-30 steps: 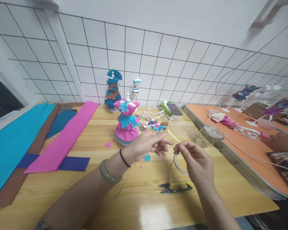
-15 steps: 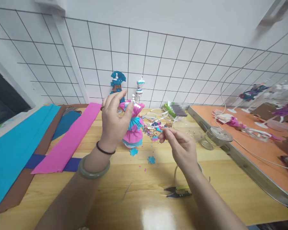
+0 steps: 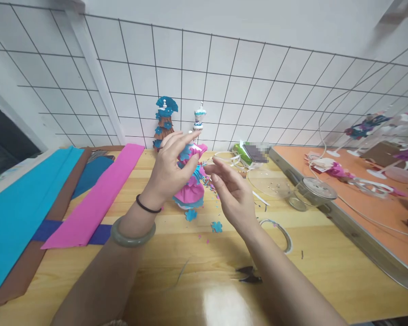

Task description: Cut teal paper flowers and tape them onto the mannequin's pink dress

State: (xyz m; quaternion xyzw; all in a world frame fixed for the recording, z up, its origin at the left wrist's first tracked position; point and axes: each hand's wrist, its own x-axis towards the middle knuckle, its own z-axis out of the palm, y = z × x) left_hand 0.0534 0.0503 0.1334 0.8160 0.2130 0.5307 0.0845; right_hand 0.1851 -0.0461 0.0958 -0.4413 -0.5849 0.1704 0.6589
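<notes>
A small dress stand in ruffled pink and blue paper (image 3: 189, 194) stands on the wooden table, with paper flowers on its skirt. My left hand (image 3: 172, 165) is at its upper part, thumb and fingers apart, hiding much of the top. Whether it touches the paper I cannot tell. Just right of the dress is my right hand (image 3: 234, 194), its fingers loosely curved and apart from the thumb, with nothing visible in it. Two blue paper flowers (image 3: 191, 215) (image 3: 216, 227) lie in front of the skirt.
Behind stand a brown and blue paper dress (image 3: 165, 123) and a white stand (image 3: 199, 118). Coloured paper strips (image 3: 98, 194) lie left. To the right are a ribbon spool (image 3: 316, 190), a clear dish (image 3: 270, 184), a white ring (image 3: 285, 237) and black-bladed snips (image 3: 250, 275). Paper scraps surround the dress.
My right hand has moved left to the dress, and its pinched fingers have opened. My left hand has shifted slightly right, over the dress's top.
</notes>
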